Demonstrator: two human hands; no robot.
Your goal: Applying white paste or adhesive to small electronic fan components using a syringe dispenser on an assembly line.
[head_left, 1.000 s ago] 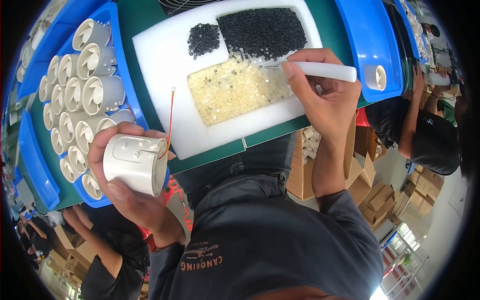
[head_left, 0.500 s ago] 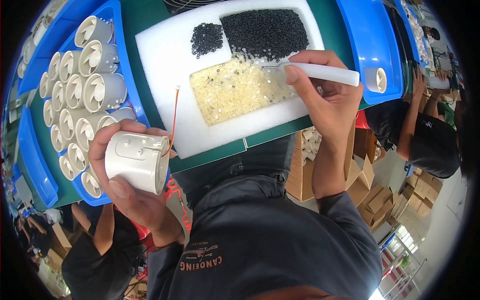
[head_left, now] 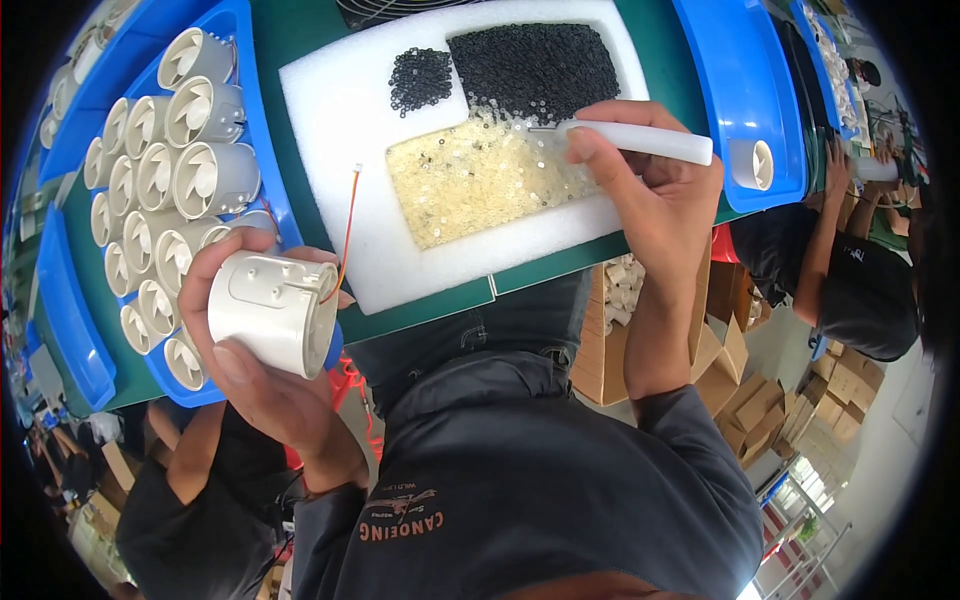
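Observation:
My left hand (head_left: 270, 400) is wrapped round a white plastic fan housing (head_left: 262, 312), tilted on its side. A thin red-and-yellow wire (head_left: 350, 225) with a small white plug rises from it. In my right hand (head_left: 665, 205) is a white-handled pick (head_left: 650, 142), gripped between thumb and fingers. Its thin metal tip is over the small pale washers (head_left: 470, 185), close to the black washers (head_left: 535, 70). Both kinds lie in recesses of a white foam tray (head_left: 335, 150). A smaller group of black rings (head_left: 420, 80) sits in the foam's upper left.
At left, a blue bin (head_left: 262, 120) holds several white fan housings (head_left: 208, 180). A blue tray (head_left: 745, 80) at right has one housing (head_left: 752, 164). Below the green table (head_left: 440, 300) stands an open cardboard box (head_left: 600, 370) of white parts. Other people work on both sides.
The housing in my left hand has turned slightly and shifted a little. The pick's tip has moved slightly up, toward the black washers. Both grips stay the same.

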